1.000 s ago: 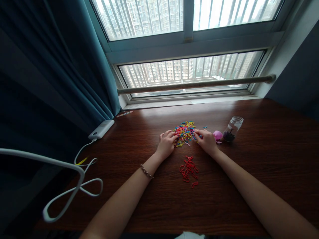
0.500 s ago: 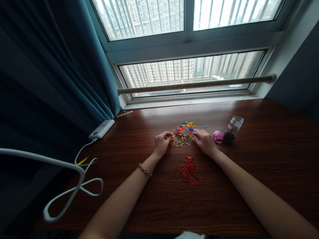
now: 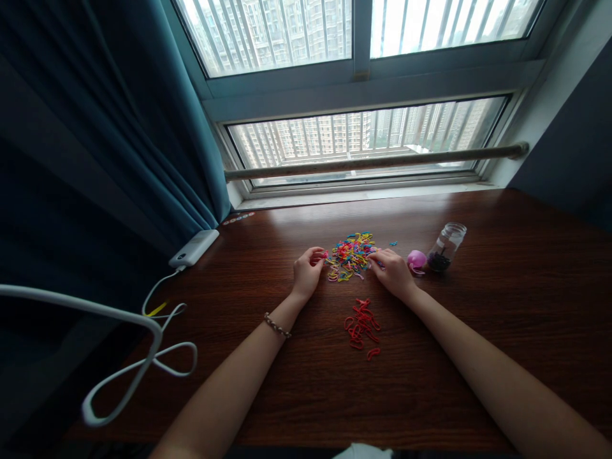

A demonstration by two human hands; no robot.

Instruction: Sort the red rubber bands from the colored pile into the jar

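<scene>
The left hand (image 3: 306,273) had drawn back from the pile's near left side over the last second, and a small pink band (image 3: 326,254) now showed at its fingertips, so one piece at least seemed to be parted from the rest. Its thumb and forefinger curved together, pinching that band just beside the heap. The mixed pile of coloured bands (image 3: 352,251) lay on the tabletop (image 3: 306,395) between the hands; nearer the person, the red bands (image 3: 362,324) lay apart, unchanged. The right hand (image 3: 393,271) had barely shifted, its fingers bent inward and touching the pile's right edge; at this size I could not tell whether they gripped anything. Beyond it were a pink object (image 3: 416,259) and a tilted glass jar (image 3: 446,247).
</scene>
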